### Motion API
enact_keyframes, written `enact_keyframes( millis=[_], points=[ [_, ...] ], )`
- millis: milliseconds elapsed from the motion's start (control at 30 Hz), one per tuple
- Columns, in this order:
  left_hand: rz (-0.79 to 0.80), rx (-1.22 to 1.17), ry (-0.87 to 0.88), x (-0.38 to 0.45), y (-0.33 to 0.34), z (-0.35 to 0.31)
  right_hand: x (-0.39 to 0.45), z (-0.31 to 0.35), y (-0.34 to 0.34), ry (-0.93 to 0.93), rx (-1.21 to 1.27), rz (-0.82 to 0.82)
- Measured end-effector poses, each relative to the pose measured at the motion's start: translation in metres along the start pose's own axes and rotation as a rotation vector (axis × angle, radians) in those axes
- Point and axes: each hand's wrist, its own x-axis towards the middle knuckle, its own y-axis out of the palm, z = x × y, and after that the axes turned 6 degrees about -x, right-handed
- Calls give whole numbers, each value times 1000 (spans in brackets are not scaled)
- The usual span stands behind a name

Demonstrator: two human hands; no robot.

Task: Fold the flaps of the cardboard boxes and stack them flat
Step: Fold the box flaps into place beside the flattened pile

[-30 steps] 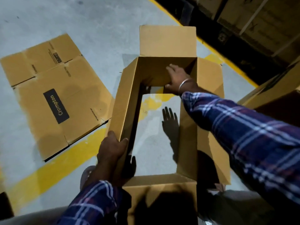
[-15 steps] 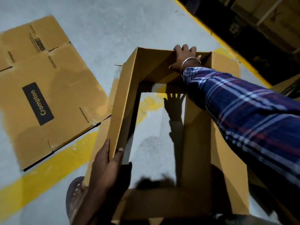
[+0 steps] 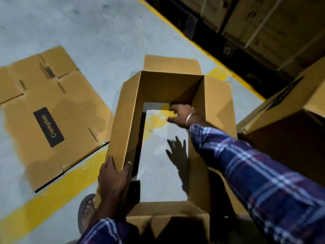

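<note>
While the left hand [image 3: 114, 175] grips the open box [image 3: 126, 120] wall, the blurred right hand's [image 3: 179, 115] grip is unclear.

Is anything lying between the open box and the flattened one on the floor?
Nothing visible. The left hand grips the open box at its near left corner, and only bare floor and a yellow line separate it from the flattened box.

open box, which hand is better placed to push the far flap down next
Probably right: the right hand is inside the open box near its far wall; the left hand grips the near left corner.
</note>
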Motion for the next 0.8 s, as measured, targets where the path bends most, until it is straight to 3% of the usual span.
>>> enact_keyframes(
  millis=[100, 233, 367, 467, 600, 667, 800],
  points=[
    [-68, 4, -171, -35, -9, 1, -68, 10, 35, 95, 220, 61],
    [-123, -310, -465, -89, -28, 0, -154, 30, 69, 126, 357, 136],
    [-104, -618, -623, -129, -39, 0, -228, 41, 97, 67, 295, 354],
    [35, -932, -609, -135, -34, 9, -258, 41, 114, 71, 158, 408],
    [2, -1018, -606, -56, 7, 74, -279, 48, 110, 45, 57, 419],
    [48, -1037, -577, -50, 6, 76, -288, 48, 105, 39, 36, 384],
    [78, -1099, -453, -121, -29, 28, -294, 48, 103, 14, 24, 357]
  ],
)
